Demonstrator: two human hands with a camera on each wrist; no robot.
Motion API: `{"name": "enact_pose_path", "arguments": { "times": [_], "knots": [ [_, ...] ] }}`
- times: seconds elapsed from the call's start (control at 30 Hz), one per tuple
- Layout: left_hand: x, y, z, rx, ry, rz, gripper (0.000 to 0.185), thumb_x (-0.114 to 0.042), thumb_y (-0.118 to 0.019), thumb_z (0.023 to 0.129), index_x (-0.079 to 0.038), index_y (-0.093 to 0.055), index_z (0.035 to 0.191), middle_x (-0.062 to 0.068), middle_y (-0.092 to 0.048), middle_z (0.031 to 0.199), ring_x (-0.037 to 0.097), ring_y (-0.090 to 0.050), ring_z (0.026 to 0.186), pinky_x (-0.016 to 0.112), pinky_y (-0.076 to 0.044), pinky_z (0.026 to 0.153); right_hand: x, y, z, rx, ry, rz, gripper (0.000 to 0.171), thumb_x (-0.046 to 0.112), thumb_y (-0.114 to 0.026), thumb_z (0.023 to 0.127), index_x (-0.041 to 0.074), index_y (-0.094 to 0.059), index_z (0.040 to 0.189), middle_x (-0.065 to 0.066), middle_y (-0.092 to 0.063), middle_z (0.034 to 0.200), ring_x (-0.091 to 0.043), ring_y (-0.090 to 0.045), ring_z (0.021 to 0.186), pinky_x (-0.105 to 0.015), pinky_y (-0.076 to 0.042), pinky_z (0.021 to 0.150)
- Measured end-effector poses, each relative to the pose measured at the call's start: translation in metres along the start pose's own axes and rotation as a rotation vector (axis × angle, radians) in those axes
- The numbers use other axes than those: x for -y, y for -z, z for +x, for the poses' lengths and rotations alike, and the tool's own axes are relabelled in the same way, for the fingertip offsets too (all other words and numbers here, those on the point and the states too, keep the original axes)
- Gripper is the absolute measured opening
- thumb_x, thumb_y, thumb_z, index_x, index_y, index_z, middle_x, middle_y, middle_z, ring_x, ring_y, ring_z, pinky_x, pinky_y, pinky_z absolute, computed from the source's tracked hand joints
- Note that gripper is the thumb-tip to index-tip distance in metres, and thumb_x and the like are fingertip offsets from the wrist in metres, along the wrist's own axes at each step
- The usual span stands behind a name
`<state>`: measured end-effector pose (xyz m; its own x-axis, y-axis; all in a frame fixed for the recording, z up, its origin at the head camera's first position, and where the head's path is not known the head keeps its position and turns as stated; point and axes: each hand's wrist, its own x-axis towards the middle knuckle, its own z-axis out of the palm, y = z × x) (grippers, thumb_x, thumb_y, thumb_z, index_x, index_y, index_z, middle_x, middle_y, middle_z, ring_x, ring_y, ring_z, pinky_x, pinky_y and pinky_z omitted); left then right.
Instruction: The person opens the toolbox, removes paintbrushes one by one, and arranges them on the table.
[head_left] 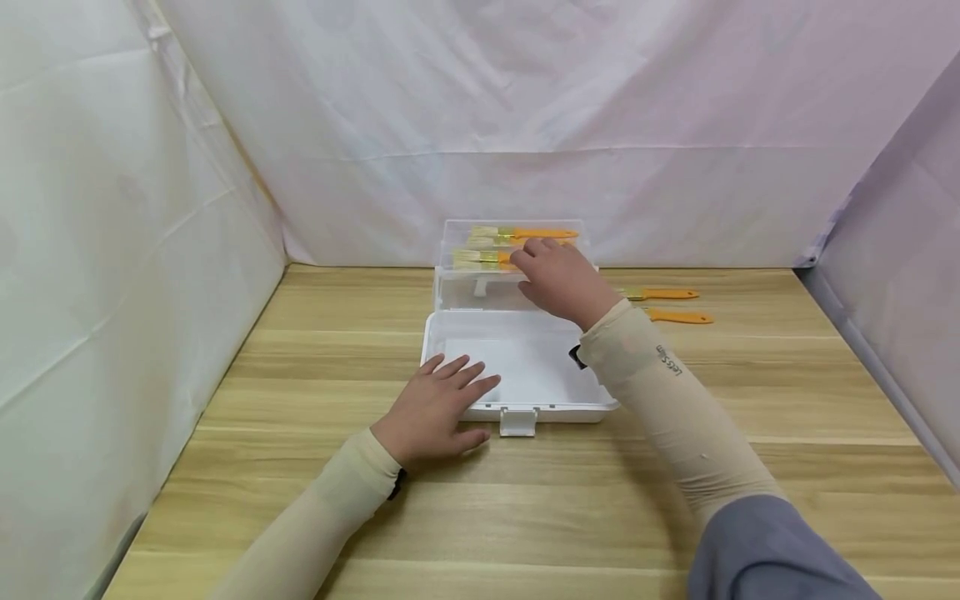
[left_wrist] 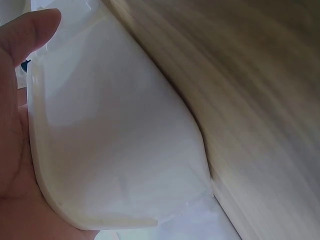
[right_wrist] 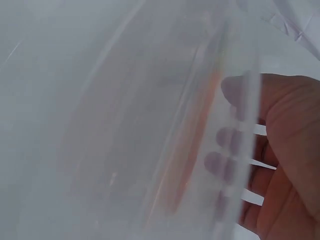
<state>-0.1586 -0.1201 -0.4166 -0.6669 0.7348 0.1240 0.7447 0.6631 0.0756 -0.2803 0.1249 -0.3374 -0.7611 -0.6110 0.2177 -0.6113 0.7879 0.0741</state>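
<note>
A white lidded box (head_left: 536,412) stands open on the wooden table. Behind its base, a clear upper tray (head_left: 450,229) holds several brushes (head_left: 480,257) with pale bristles and orange handles. My right hand (head_left: 566,279) is over this tray with bent fingers at the orange handles, partly hiding them. Through cloudy plastic in the right wrist view, the fingertips (right_wrist: 232,92) lie close to an orange handle (right_wrist: 197,145); whether they grip it is unclear. My left hand (head_left: 438,412), fingers spread, rests on the box's front left corner, and its thumb (left_wrist: 42,30) shows beside the white wall.
Two more brushes (head_left: 678,317) lie on the table right of the box, their bristle ends partly hidden by the right arm. A latch (head_left: 517,422) hangs at the box's front. White cloth (head_left: 525,100) walls enclose the wooden table (head_left: 787,400) at the back and sides.
</note>
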Motion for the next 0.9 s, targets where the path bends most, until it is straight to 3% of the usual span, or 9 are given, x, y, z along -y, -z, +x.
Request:
{"name": "enact_pose_path", "arguments": {
  "times": [0.7, 0.9],
  "knots": [
    [0.0, 0.0, -0.001, 0.01, 0.002, 0.022, 0.072, -0.057, -0.063, 0.088, -0.022, -0.047, 0.149, 0.008, -0.052, 0.146, 0.03, -0.043, 0.138, 0.053, -0.027, 0.113, 0.0, -0.012, 0.004, -0.002, -0.003, -0.018, 0.03, 0.021, -0.066, 0.095, 0.005, -0.063, 0.12, -0.011, -0.062, 0.107, -0.03, -0.058, 0.096, -0.042, -0.052, 0.083],
    [0.0, 0.0, -0.002, 0.013, 0.004, 0.022, 0.072, -0.057, -0.062, 0.088, -0.023, -0.047, 0.149, 0.007, -0.051, 0.147, 0.03, -0.043, 0.138, 0.052, -0.026, 0.113, 0.001, -0.015, 0.004, -0.036, 0.008, -0.026, 0.026, 0.019, -0.064, 0.095, 0.004, -0.064, 0.116, -0.01, -0.058, 0.1, -0.028, -0.054, 0.088, -0.041, -0.051, 0.076]
  ]
}}
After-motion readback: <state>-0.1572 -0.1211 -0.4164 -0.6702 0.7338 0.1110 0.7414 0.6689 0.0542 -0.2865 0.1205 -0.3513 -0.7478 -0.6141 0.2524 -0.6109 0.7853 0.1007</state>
